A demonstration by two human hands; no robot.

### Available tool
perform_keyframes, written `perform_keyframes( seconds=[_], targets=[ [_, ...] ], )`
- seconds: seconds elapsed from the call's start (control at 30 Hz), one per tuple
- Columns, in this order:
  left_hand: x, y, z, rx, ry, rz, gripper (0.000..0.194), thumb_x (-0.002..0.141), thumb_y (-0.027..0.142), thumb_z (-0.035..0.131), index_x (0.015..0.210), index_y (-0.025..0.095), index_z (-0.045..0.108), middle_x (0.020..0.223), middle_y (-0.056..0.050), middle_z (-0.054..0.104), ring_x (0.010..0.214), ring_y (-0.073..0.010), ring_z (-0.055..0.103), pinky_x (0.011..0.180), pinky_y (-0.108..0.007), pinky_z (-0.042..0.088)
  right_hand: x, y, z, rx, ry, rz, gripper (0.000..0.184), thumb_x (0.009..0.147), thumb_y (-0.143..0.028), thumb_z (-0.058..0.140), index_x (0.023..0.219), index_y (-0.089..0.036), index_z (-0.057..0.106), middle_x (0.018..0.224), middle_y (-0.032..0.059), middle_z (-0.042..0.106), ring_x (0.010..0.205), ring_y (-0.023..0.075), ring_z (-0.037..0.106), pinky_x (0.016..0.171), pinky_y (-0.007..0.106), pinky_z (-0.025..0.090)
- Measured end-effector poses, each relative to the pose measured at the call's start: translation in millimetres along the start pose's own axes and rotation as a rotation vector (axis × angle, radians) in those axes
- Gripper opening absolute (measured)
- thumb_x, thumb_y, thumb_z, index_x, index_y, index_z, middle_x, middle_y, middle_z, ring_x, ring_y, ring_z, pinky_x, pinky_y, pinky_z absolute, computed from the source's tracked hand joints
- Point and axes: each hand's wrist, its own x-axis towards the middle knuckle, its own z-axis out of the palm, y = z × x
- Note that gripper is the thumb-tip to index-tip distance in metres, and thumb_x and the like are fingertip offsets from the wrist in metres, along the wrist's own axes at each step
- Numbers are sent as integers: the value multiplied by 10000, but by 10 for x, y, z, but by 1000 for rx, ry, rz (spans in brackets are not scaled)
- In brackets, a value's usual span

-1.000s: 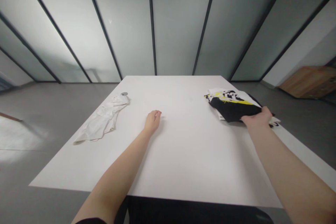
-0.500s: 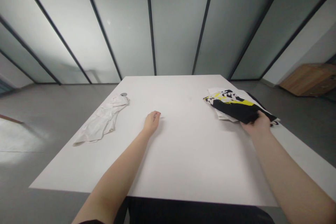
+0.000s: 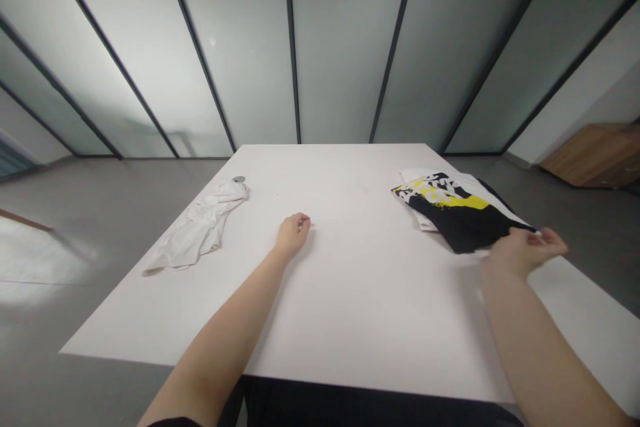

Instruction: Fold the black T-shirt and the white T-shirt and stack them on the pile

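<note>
Table [image 3: 360, 307]: white, smooth, matte, straight-edged; faint soft shadows beneath both forearms.

Right side of table: black cloth [image 3: 465, 233], soft and loosely folded, with a yellow and white splash print toward its far part. It lies over white layers [image 3: 426, 222], whose edges show at the far left and near side. A further dark edge shows behind, at the far right.

Right hand [image 3: 523, 250]: at the near right corner of the black cloth, touching it, fingers bent and fairly narrow. Cannot tell whether the corner is pinched. Hand and wrist stand in front of that end of the cloth and hide part of it.

Left hand [image 3: 293, 233]: over mid-table, fingers curled in, narrow, well apart from both cloth piles. Small pale trace beside the fingertips; too small to identify.

Left side of table: white cloth [image 3: 200, 227], thin, wrinkled, elongated, bunched at its far end. Grey disc [image 3: 239, 179], flat and round, just beside that end.

Surroundings: frosted panels [image 3: 340, 47] with dark, slim frames beyond the table; grey floor [image 3: 595, 240]; wood-grained cabinet [image 3: 595, 157] at far right, interior not visible.
</note>
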Motion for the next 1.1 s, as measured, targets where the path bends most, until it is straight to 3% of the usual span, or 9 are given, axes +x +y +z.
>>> perform_keyframes(
  seconds=[0.07,0.2,0.33,0.47,0.57,0.67,0.9,0.97,1.1],
  targets=[
    [8,-15,1,26,12,-17,235,1009,301,526,1095,213,727,1124,-107,783,1024,-234,732,965,-369,558,-166,-38,14,-122,-50,-298,318,894,-242,598,1203,-287,538,1237,92,602,1150,298,615,1039,528,543],
    [42,-86,-107,175,74,-119,260,986,340,566,1155,218,722,1213,-149,743,1147,-292,697,1087,-464,504,-512,10,185,-344,-517,-737,313,915,-344,569,1179,-203,662,1188,132,691,1155,347,624,1079,574,484],
    [65,-291,-507,376,301,-419,487,937,417,649,1370,194,631,1611,-264,465,1548,-461,359,1211,-663,317,-725,378,353,-648,-918,-831,442,922,-396,561,1295,-192,682,1370,190,675,1330,409,558,1155,629,404],
    [-7,-611,-1045,448,548,-778,679,957,470,581,1556,174,461,1734,-305,212,1613,-530,154,1200,-740,244,-770,739,366,-833,-1023,-808,445,949,-429,556,1317,-234,715,1434,163,663,1452,450,447,1187,665,353],
    [-72,-765,-1270,510,428,-838,574,954,428,552,1450,141,583,1602,-330,442,1516,-525,370,1170,-703,315,-750,813,328,-835,-1026,-816,440,967,-430,538,1309,-234,733,1459,150,648,1478,445,422,1204,642,350],
    [-47,-758,-1267,605,331,-701,506,946,375,524,1319,70,680,1422,-328,606,1364,-471,544,1121,-607,423,-745,790,301,-807,-1025,-823,406,963,-423,547,1265,-252,756,1453,139,651,1472,445,427,1206,653,344],
    [94,-208,-735,313,7,-220,247,906,303,577,1013,202,776,979,-122,790,958,-285,727,885,-371,550,-818,689,312,-729,-1037,-832,360,939,-391,556,1188,-268,785,1347,123,718,1407,395,522,1232,665,306],
    [7,41,-554,71,-169,-92,175,848,306,659,969,212,743,857,-65,760,784,-226,703,734,-320,541,-873,650,315,-694,-1061,-839,363,947,-407,549,1179,-265,789,1339,121,727,1379,375,557,1237,650,311],
    [-221,442,-326,-430,-786,-48,325,873,482,735,1072,231,680,698,8,687,532,-154,593,519,-265,457,-1025,548,299,-665,-1161,-814,402,962,-490,568,1225,-264,774,1393,131,711,1392,382,557,1220,628,344]
  ],
)
